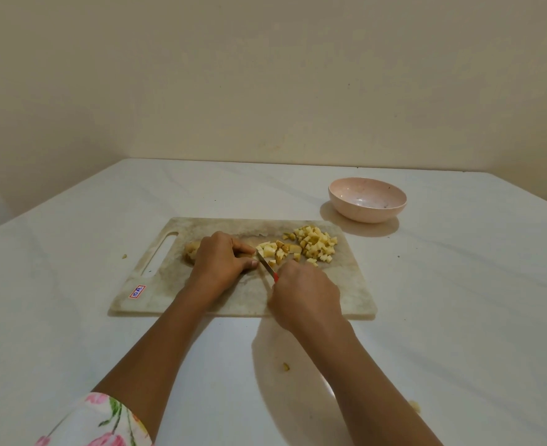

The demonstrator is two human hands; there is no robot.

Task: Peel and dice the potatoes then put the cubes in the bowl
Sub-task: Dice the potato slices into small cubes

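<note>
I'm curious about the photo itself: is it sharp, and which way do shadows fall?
Head view: soft, warm light; the shadow of the right arm falls leftward on the table; the bowl shadows its near-left side; the potato cubes look slightly blurred; the wide lens splays the table's edges.

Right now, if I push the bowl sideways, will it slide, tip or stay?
The bowl looks empty and thin-walled, so it is probably light. It stands on a glossy table, so a push would likely slide it. Its rounded underside may let it rock if pressed at the rim.
</note>
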